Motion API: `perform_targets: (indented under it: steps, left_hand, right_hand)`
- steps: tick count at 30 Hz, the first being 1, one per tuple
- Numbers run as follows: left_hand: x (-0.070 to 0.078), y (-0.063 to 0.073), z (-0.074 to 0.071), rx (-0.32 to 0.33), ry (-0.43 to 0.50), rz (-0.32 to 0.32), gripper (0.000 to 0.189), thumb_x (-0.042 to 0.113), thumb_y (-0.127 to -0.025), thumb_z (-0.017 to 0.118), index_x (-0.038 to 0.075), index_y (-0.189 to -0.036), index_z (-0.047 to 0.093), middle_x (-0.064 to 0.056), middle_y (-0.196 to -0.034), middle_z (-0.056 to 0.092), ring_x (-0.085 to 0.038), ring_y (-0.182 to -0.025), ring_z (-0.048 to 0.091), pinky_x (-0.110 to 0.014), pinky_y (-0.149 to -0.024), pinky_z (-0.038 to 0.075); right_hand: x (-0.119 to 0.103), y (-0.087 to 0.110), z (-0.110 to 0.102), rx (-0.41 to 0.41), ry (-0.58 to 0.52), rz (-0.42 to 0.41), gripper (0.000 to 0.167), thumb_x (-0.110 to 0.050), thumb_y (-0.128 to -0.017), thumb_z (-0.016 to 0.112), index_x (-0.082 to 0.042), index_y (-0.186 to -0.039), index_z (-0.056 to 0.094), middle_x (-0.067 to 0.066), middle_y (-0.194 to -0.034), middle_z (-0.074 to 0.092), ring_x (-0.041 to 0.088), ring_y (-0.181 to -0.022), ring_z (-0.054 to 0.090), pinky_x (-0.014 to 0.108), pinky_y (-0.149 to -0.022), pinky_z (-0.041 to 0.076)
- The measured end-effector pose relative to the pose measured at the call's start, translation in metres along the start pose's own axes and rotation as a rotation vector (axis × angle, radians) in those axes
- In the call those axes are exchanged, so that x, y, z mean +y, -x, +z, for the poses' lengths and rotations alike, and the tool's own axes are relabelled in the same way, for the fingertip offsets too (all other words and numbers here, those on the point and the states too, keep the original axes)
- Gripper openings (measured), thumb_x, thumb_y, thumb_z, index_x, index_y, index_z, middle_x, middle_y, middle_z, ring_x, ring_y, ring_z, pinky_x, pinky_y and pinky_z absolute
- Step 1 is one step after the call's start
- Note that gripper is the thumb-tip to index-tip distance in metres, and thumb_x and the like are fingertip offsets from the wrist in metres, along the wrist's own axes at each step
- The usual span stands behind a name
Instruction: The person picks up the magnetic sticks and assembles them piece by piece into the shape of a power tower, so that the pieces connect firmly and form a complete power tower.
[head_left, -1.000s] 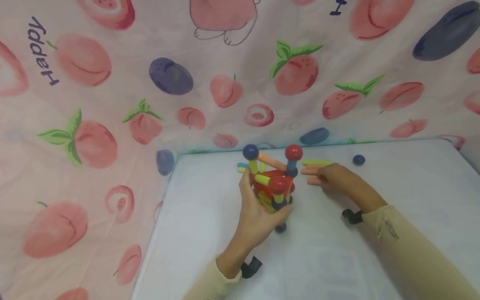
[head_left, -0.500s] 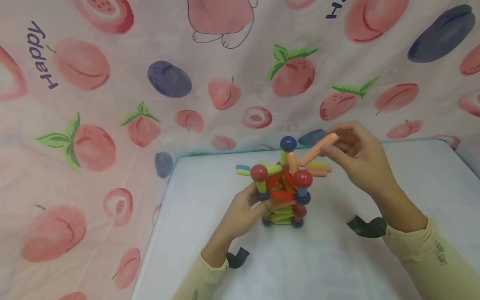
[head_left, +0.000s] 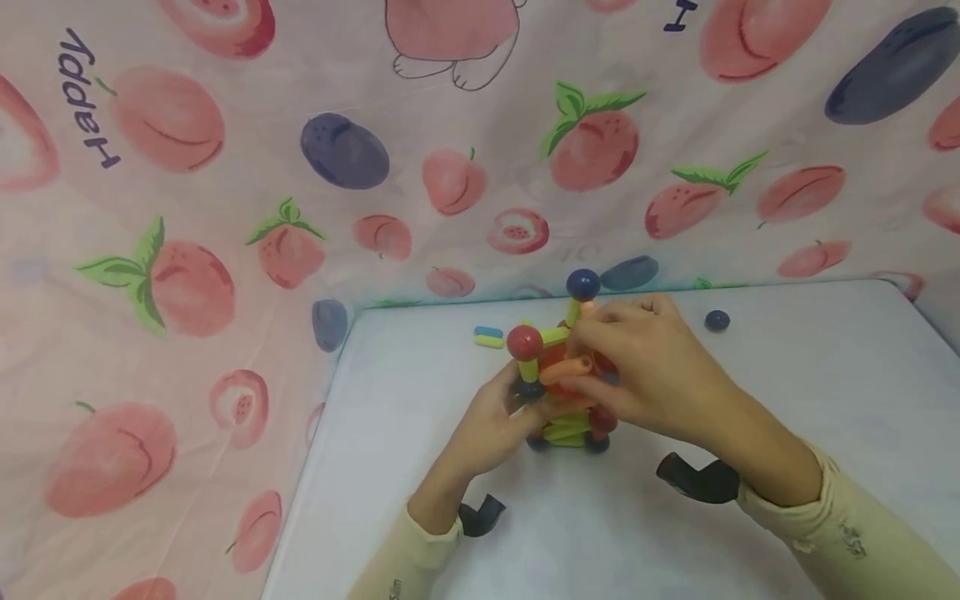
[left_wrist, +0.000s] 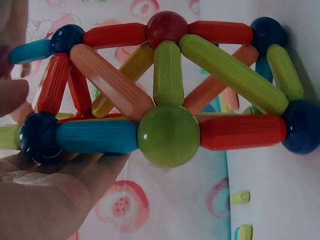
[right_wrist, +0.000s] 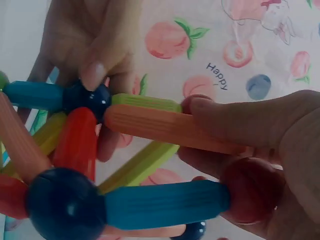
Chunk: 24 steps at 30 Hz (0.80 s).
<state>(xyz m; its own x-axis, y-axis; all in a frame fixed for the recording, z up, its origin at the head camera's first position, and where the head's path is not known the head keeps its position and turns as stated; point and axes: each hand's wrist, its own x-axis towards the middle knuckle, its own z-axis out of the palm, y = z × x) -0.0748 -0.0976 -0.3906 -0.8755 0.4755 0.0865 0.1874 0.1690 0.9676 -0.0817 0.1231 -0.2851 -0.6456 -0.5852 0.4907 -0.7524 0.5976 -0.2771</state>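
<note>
A tower of magnetic sticks and balls [head_left: 567, 430] stands on the white table, its upper corners topped by red and dark blue balls. My left hand [head_left: 483, 425] grips its left side; in the right wrist view the left thumb lies on a dark blue ball [right_wrist: 87, 100]. My right hand [head_left: 660, 367] pinches an orange stick [right_wrist: 155, 124] between thumb and fingers. The stick's free end is right at that dark blue ball, beside a yellow-green stick [right_wrist: 145, 101]. In the left wrist view, a green ball [left_wrist: 168, 136] joins several sticks on the tower's side.
A blue stick [head_left: 489, 332] and a yellow-green stick [head_left: 489, 342] lie behind the tower to the left. A loose dark blue ball [head_left: 717, 320] sits at the back right. Fruit-print cloth [head_left: 450, 100] hangs behind the table [head_left: 375, 467].
My right hand has picked up an orange stick from the loose ones at the right and carried it left to the tower. My left hand has turned the tower.
</note>
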Motion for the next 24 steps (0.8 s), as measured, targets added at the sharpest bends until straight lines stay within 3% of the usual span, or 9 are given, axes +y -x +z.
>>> perform_targets:
  steps: [3, 8, 12, 16, 21, 24]
  left_hand:
    - [0.0, -0.002, 0.001, 0.005, 0.005, -0.001, 0.06, 0.049, -0.098, 0.064, 0.042, -0.152, 0.037, 0.018, -0.149, 0.051, -0.008, -0.138, 0.049, -0.048, -0.115, 0.043]
    - [0.004, -0.007, 0.001, 0.032, 0.022, -0.025, 0.062, 0.067, -0.093, 0.057, 0.041, -0.148, 0.043, 0.016, -0.144, 0.056, -0.008, -0.135, 0.052, -0.045, -0.112, 0.047]
    - [0.015, -0.008, 0.002, 0.019, 0.071, -0.023, 0.059, 0.062, -0.096, 0.056, 0.037, -0.148, 0.046, 0.014, -0.141, 0.06, -0.009, -0.131, 0.056, -0.042, -0.11, 0.048]
    - [0.021, -0.006, 0.003, 0.039, 0.071, -0.033, 0.06, 0.06, -0.097, 0.057, 0.033, -0.149, 0.046, 0.012, -0.14, 0.06, -0.01, -0.129, 0.056, -0.043, -0.108, 0.05]
    - [0.011, -0.006, 0.004, 0.039, 0.074, -0.03, 0.058, 0.054, -0.098, 0.06, 0.035, -0.15, 0.044, 0.011, -0.142, 0.057, -0.013, -0.13, 0.056, -0.043, -0.107, 0.05]
    - [0.0, -0.006, 0.001, 0.042, 0.028, -0.013, 0.058, 0.05, -0.098, 0.064, 0.037, -0.15, 0.042, 0.012, -0.143, 0.056, -0.012, -0.13, 0.055, -0.041, -0.106, 0.051]
  right_hand:
    - [0.003, 0.001, 0.003, -0.024, 0.006, 0.007, 0.033, -0.039, -0.073, 0.091, -0.023, -0.094, 0.07, -0.011, -0.08, 0.068, 0.01, -0.084, 0.062, 0.047, -0.084, 0.041]
    - [0.01, 0.005, 0.002, -0.049, -0.004, 0.04, 0.036, -0.032, -0.071, 0.094, -0.021, -0.096, 0.071, -0.009, -0.079, 0.064, 0.009, -0.076, 0.055, 0.035, -0.072, 0.044]
    - [0.019, 0.01, -0.004, -0.086, -0.033, 0.087, 0.046, -0.029, -0.069, 0.095, -0.017, -0.106, 0.071, -0.007, -0.089, 0.067, 0.008, -0.077, 0.054, 0.025, -0.064, 0.051]
    - [0.028, 0.016, -0.012, -0.09, -0.104, 0.11, 0.051, -0.022, -0.068, 0.096, -0.018, -0.113, 0.072, -0.01, -0.099, 0.071, 0.004, -0.079, 0.058, 0.023, -0.067, 0.057]
    - [0.033, 0.019, -0.013, -0.117, -0.163, 0.115, 0.051, -0.018, -0.073, 0.093, -0.017, -0.12, 0.073, -0.006, -0.108, 0.075, 0.006, -0.086, 0.066, 0.028, -0.073, 0.062]
    - [0.036, 0.02, -0.012, -0.156, -0.228, 0.129, 0.054, -0.019, -0.074, 0.092, -0.016, -0.124, 0.071, -0.003, -0.111, 0.075, 0.009, -0.091, 0.07, 0.033, -0.077, 0.063]
